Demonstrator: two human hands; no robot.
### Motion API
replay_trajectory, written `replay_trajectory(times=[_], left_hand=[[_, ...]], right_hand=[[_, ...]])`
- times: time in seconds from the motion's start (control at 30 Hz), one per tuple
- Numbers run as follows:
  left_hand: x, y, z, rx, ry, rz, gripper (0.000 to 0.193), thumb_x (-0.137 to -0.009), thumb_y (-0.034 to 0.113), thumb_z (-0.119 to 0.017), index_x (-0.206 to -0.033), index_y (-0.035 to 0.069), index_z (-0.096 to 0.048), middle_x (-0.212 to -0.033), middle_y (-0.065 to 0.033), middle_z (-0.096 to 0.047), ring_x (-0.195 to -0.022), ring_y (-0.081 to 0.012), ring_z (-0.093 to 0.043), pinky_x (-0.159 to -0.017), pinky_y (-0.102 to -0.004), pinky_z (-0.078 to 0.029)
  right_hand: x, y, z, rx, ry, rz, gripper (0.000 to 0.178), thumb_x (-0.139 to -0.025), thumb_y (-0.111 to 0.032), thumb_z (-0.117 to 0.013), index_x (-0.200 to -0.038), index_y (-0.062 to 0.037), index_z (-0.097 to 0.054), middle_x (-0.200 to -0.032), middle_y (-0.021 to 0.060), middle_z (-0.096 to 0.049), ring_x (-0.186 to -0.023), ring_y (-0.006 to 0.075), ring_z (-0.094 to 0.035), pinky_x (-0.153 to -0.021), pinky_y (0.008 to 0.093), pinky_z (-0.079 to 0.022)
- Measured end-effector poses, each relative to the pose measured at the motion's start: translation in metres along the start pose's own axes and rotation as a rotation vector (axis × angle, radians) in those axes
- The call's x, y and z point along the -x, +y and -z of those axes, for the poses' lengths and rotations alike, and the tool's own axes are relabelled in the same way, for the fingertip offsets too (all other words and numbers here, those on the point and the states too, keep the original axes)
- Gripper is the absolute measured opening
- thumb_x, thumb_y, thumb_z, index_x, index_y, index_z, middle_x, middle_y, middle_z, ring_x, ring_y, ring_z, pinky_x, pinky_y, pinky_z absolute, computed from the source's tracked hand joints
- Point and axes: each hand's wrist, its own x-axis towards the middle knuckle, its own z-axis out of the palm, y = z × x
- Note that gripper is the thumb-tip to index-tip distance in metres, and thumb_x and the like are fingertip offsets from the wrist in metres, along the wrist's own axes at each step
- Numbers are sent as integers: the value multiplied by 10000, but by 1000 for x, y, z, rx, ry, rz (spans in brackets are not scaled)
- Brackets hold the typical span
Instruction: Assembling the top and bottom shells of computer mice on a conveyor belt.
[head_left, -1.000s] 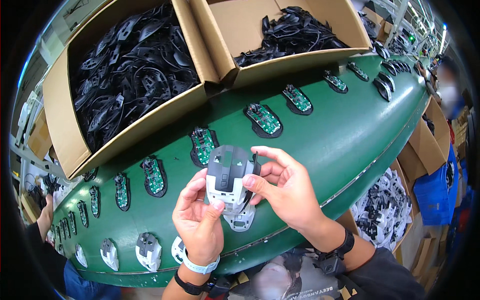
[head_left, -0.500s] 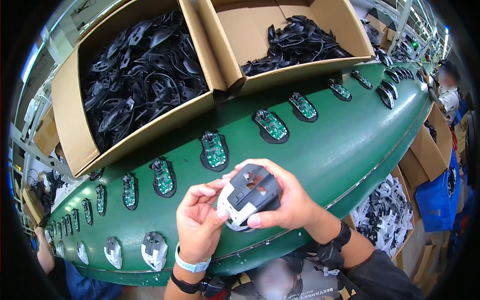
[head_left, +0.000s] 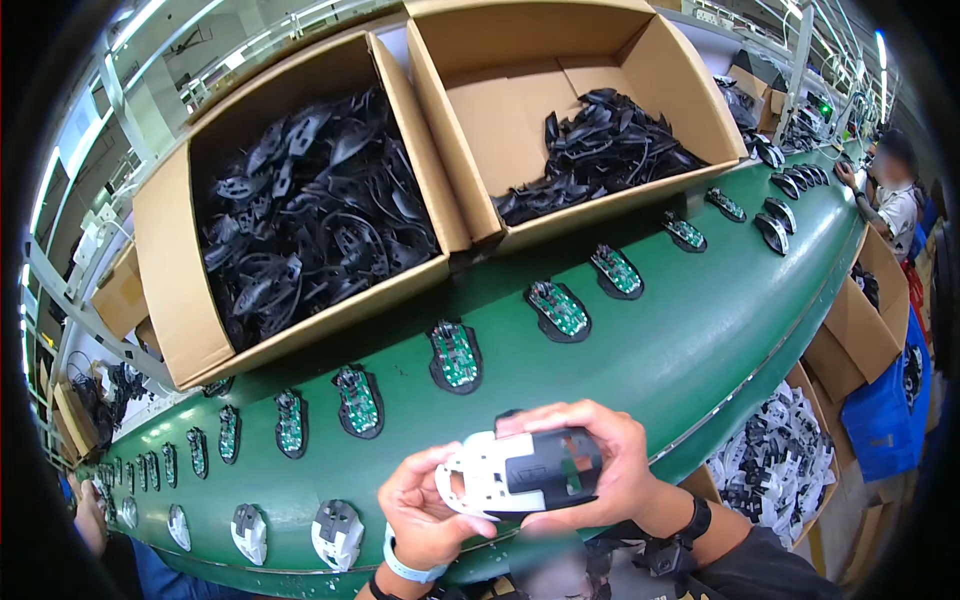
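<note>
A computer mouse top shell [head_left: 522,472], white at one end and dark grey at the other, is held between my hands above the near edge of the green conveyor belt. My left hand [head_left: 424,508] grips its white end, thumb along the near side. Around the dark end, which has rectangular cutouts, my right hand [head_left: 622,462] is closed. A small dark part [head_left: 508,420] sticks out beyond the shell's far side by my right fingertips; its kind is unclear. Left of my hands, a similar white-and-grey shell [head_left: 338,535] lies on the belt.
Mouse bases with green circuit boards [head_left: 456,357] line the green belt [head_left: 520,375]. Behind it stand two cardboard boxes [head_left: 340,318] of black plastic parts. At right, a box holds white-and-black shells [head_left: 775,455]. Another person [head_left: 890,190] works at the far right; a hand [head_left: 88,510] shows at far left.
The shell has turned from slanting upright to lying nearly crosswise, white end left. Both hands sit lower and slightly right in the picture. The whole scene has shifted downward as the view tilts up.
</note>
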Motion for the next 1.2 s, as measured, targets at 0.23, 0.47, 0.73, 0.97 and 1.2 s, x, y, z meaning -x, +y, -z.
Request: replay_trajectory(times=[0.23, 0.47, 0.73, 0.97, 1.2], left_hand=[[-13, 10, 14, 497, -332, 273, 812, -868, 488, -788, -1379, 53, -332, -1396, -219, -508, -1346, -332, -504, -1084, -494, -459], [-9, -10, 35, 476, -334, 504, 655, -1051, 602, -310, -1367, 41, -431, -1470, -300, -458, -1240, -377, -587, -1067, -488, -476], [-23, 5, 16, 450, 53, 353, 396, -1119, 345, -277, -1354, 58, -417, -1536, -240, -414, -1274, -332, -557, -1073, -492, -475], [-23, 6, 21, 368, 158, 144, 353, -1053, 262, -449, -1345, 65, -442, -1490, -223, -461, -1247, -333, -575, -1062, -484, -488], [-18, 7, 16, 139, 315, -26, 669, -873, -15, -714, -1425, 83, -350, -1271, -75, -465, -1127, -164, -539, -963, -329, -501]], right_hand=[[-46, -5, 16, 16, -457, -26, 740, -602, -262, -999, -1238, -80, -666, -1389, 182, -550, -1314, 307, -509, -1128, 451, -394], [-137, -7, -8, 336, -1108, 73, 900, -665, -456, -939, -1398, -106, -550, -1452, 184, -436, -1368, 389, -379, -1145, 515, -278], [-269, 85, -56, 1625, -224, 130, 317, -851, -345, -757, -841, -29, -761, -927, 119, -719, -966, 294, -660, -834, 410, -562], [-269, 53, -36, 874, 22, 43, 137, -893, -159, -727, -885, -24, -704, -823, 111, -697, -691, 194, -641, -679, 325, -535], [-124, -9, -29, 507, -185, 40, 222, -841, 30, -752, -1061, 27, -726, -945, 90, -723, -825, 130, -691, -755, 270, -574]])
